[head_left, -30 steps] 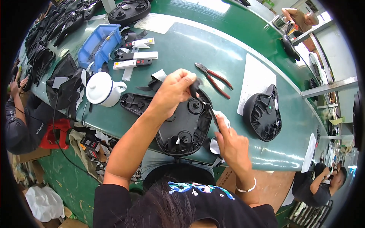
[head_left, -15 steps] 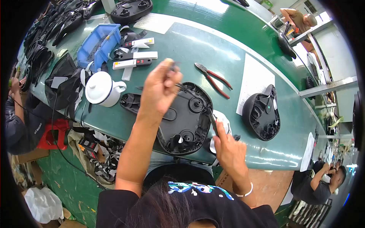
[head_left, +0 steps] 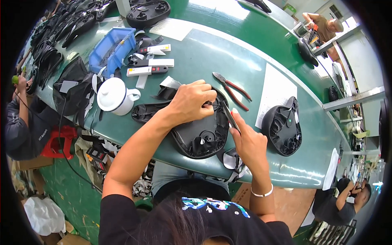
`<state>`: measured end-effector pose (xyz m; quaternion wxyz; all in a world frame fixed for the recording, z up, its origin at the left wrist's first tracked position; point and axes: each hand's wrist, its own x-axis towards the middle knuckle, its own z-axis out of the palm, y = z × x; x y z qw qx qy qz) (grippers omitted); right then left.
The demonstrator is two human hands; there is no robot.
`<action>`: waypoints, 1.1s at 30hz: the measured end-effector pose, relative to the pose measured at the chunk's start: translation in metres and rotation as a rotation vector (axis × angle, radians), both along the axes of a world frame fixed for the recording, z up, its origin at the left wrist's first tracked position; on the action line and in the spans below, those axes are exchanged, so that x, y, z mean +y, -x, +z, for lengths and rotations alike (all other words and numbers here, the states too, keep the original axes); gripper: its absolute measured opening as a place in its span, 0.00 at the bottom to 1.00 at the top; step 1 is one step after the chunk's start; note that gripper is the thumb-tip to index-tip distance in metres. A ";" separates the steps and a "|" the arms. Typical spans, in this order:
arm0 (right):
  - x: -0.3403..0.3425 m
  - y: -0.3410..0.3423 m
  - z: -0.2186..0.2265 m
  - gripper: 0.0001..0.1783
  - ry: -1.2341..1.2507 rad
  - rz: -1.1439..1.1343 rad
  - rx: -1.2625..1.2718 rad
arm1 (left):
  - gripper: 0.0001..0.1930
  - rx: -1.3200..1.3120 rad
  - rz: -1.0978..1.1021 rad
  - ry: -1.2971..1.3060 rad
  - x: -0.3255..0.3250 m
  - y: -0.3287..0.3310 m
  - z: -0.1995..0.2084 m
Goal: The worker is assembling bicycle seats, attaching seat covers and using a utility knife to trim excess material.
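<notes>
A black bicycle saddle (head_left: pixel 188 138) lies underside up on the green table in front of me, its nose toward the left. My left hand (head_left: pixel 191 102) is closed over its far side, the fingers pinching a dark strip of cover material at the rim. My right hand (head_left: pixel 251 143) grips a knife (head_left: pixel 230 116) with a long dark blade. Its tip reaches the saddle's right rim, close to my left fingers. Black and pale cover scraps (head_left: pixel 232 160) hang beside the saddle at the table's near edge. My left hand hides part of the saddle's far rim.
Red-handled cutting pliers (head_left: pixel 233 90) lie beyond the saddle. Another saddle (head_left: pixel 281 126) rests to the right by a paper sheet (head_left: pixel 278 87). A white lidded mug (head_left: pixel 116 96), blade packs (head_left: pixel 148 70) and a blue bin (head_left: pixel 107 61) stand left. Co-workers sit around.
My left hand has come down from above the far rim to the saddle. The knife has moved farther along the right rim, away from me. The saddle has shifted slightly.
</notes>
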<state>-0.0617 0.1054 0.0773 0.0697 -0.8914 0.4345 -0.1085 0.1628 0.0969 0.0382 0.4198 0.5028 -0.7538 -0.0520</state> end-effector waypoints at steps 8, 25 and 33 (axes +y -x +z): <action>0.006 -0.010 -0.003 0.28 0.100 -0.057 0.138 | 0.11 0.126 0.005 0.195 -0.010 0.004 0.005; -0.061 0.017 0.056 0.24 -0.014 0.542 0.393 | 0.28 1.060 -0.206 -0.267 0.108 0.002 0.024; 0.006 0.078 0.052 0.31 -0.158 0.206 0.462 | 0.26 1.965 -0.901 0.261 0.121 -0.108 0.113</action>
